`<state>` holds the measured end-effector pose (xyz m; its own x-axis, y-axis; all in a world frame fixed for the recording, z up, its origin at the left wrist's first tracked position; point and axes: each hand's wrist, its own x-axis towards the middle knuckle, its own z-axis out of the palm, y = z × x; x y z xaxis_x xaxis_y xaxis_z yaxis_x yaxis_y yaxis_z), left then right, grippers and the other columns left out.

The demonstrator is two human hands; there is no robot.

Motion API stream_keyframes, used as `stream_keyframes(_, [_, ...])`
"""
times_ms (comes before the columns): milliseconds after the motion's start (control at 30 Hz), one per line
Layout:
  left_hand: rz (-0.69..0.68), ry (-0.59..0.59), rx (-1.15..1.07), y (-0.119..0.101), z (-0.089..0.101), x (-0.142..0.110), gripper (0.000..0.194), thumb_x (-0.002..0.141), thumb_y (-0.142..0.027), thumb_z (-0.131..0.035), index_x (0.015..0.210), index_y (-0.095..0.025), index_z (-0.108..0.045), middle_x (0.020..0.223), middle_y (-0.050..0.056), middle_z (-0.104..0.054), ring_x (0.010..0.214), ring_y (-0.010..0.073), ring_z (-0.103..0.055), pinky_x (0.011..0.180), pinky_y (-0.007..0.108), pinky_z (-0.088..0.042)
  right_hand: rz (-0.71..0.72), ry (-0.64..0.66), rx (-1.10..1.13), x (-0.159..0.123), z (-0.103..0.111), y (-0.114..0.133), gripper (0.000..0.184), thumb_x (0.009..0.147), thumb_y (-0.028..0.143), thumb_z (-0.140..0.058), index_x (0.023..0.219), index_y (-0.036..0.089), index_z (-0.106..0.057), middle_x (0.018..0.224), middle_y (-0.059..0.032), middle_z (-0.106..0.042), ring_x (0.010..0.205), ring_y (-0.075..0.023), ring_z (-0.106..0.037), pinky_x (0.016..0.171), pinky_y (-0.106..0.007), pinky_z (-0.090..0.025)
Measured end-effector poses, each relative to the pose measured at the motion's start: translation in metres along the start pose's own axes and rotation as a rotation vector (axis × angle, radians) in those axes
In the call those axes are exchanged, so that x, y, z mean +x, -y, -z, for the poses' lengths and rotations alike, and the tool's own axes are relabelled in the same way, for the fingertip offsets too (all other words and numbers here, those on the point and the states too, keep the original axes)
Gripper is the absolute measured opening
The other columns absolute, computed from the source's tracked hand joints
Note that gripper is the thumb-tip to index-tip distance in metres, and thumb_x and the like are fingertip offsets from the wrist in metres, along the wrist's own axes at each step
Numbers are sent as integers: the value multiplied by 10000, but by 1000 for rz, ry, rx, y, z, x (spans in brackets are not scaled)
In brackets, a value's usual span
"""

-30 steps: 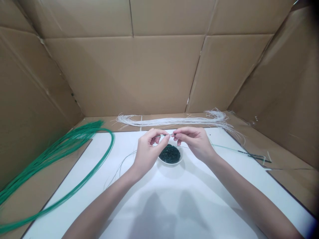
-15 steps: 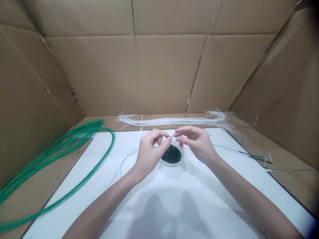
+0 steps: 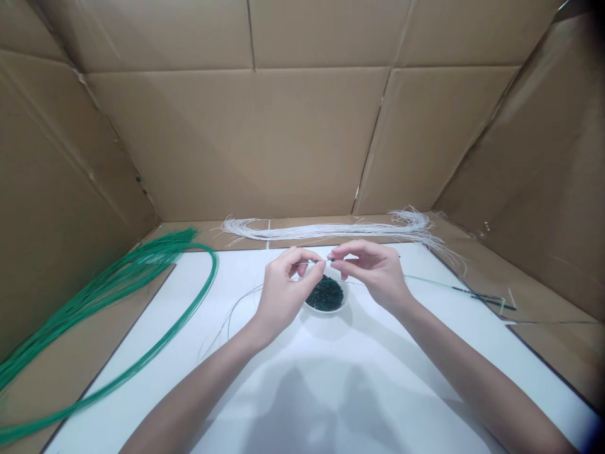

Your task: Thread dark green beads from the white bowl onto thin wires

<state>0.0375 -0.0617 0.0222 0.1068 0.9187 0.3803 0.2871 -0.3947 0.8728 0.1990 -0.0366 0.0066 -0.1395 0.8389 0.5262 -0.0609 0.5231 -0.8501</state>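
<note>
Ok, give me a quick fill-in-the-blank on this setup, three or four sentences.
The left hand and the right hand pinch a thin strand between their ____.
The small white bowl below them holds dark ____ pieces.
The bundle of green wires lies to the ____ of the hands.
The bundle of white strands lies on ____ beyond the white sheet.

Missing words: fingertips; green; left; cardboard.
</note>
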Motion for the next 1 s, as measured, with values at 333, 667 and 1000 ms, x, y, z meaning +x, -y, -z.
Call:
stream_keyframes(333, [39,-10,-15,1,-1,0,124,756,-284,-551,721,-175,-598,599,-32,-409,579,87,-362,549,207,-295,151,-14,-257,-3,0,1,102,703,167,-644,787,220,-666,762,-9,-664,640,-114,-572,517,-237,-493])
stream_keyframes(667, [48,-17,-4,2,-1,1,135,753,-299,-550,719,-174,-587,606,-31,-417,574,86,-358,531,204,-285,189,-13,-315,-4,-1,4,115,717,150,-631,797,227,-659,759,4,-664,624,-100,-573,524,-225,-486])
stream_keyframes(1000, [36,-12,0,0,-1,0,109,748,-264,-546,707,-173,-589,613,-29,-457,577,85,-373,539,202,-295,168,-29,-311,-4,-1,4,107,714,156,-636,788,230,-659,750,7,-660,626,-100,-567,527,-225,-483])
